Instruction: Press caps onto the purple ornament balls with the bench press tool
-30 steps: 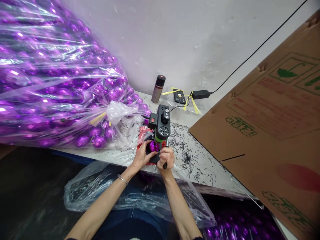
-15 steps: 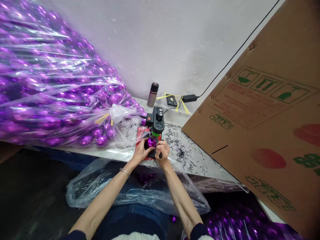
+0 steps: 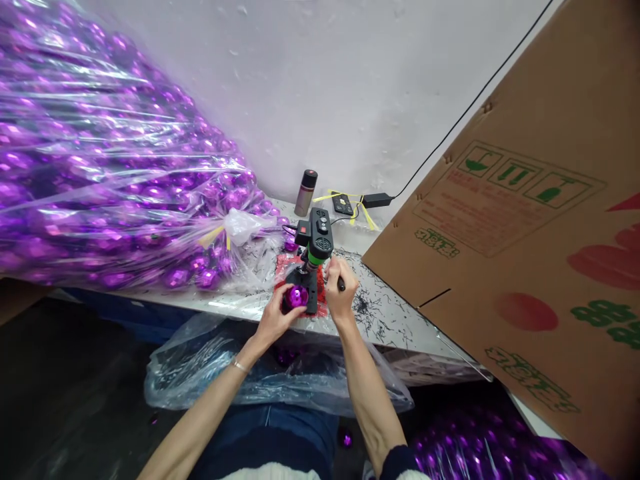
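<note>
A shiny purple faceted ball is pinched between the thumb and fingers of my left hand, in front of a small black bench drill press with a green ring. My right hand is wrapped around the press's black lever handle, to the right of the column. The press's black base rests on a red sheet. The ball is clear of the press head. Black shavings lie scattered on the white bench to the right.
A big clear bag of purple balls fills the left. A cardboard box leans in from the right. Behind the press are a spray can and a black adapter with its cable. An open plastic bag hangs below the bench edge.
My left hand has drawn the ball out from under the press head, toward me. My right hand has moved up and right with the lever, and the head sits higher.
</note>
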{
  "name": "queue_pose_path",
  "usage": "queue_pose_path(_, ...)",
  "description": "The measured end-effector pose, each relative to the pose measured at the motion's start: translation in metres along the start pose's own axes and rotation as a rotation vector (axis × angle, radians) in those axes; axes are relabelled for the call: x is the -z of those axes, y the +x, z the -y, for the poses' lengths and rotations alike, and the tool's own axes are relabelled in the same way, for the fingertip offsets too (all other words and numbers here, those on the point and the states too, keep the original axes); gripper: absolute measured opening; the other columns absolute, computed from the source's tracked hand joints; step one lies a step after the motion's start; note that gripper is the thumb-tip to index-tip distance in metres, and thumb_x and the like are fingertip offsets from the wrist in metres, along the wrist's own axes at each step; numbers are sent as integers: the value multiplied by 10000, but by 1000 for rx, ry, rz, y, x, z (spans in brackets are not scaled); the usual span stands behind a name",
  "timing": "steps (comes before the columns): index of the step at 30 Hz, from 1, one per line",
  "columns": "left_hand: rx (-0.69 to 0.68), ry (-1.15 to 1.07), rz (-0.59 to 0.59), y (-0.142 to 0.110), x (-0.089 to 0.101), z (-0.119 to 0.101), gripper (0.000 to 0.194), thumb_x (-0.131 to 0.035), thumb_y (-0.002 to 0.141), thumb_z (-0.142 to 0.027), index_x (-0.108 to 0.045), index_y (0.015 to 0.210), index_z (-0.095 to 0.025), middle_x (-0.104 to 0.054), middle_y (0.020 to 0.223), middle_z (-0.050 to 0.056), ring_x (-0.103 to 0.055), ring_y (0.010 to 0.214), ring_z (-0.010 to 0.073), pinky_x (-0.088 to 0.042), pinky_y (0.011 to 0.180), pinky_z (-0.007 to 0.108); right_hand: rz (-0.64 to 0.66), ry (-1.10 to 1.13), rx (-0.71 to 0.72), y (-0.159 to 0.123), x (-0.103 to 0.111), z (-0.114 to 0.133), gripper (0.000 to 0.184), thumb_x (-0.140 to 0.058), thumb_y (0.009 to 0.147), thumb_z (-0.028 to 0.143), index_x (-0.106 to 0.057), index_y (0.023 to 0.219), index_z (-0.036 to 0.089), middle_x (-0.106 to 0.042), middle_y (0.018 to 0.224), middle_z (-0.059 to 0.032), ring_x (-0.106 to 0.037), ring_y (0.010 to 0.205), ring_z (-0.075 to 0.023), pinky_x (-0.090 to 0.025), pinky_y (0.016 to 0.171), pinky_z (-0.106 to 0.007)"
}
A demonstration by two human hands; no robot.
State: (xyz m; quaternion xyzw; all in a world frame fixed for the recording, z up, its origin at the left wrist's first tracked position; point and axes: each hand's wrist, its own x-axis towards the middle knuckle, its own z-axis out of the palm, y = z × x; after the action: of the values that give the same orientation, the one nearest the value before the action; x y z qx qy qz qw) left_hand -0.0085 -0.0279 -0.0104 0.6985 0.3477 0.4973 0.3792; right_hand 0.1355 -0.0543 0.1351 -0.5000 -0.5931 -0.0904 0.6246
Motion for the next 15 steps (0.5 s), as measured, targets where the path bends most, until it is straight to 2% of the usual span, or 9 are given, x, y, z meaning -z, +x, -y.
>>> queue_pose_path(4,-178,78,128,-59,16,1,595,-842,784,-467,-625,1281,-223,-715,1243,121,-695,1175,301,-564,1036,471,7,7,20,-7,-1,-4,422,-396,1053,331,-401,642,233,-441,625,38,-438,595,-116,-342,613,-289)
queue_pose_path(7,-145,128,128,-87,19,4,568,-828,805,-465,-619,1272,-219,-727,1212,117,-714,1141,294,-587,1008,468,-7,17,27,-6,-1,-4,418,-408,1052,330,-410,646,233,-437,621,39,-445,597,-118,-351,620,-295)
queue_pose_path(10,-80,154,61,-95,18,3,552,-797,845,-451,-580,1295,-216,-718,1225,114,-714,1144,279,-588,1004,463,-6,26,22,-5,-1,-4,420,-410,1054,340,-415,649,233,-438,626,38,-459,604,-120,-362,628,-298)
queue_pose_path(15,-152,151,10,-92,20,-5,523,-759,889,-415,-548,1329,-228,-694,1284,129,-689,1202,272,-584,1010,455,-2,-5,4,-7,-1,-3,448,-393,1060,381,-414,635,238,-449,625,31,-473,615,-130,-376,637,-309)
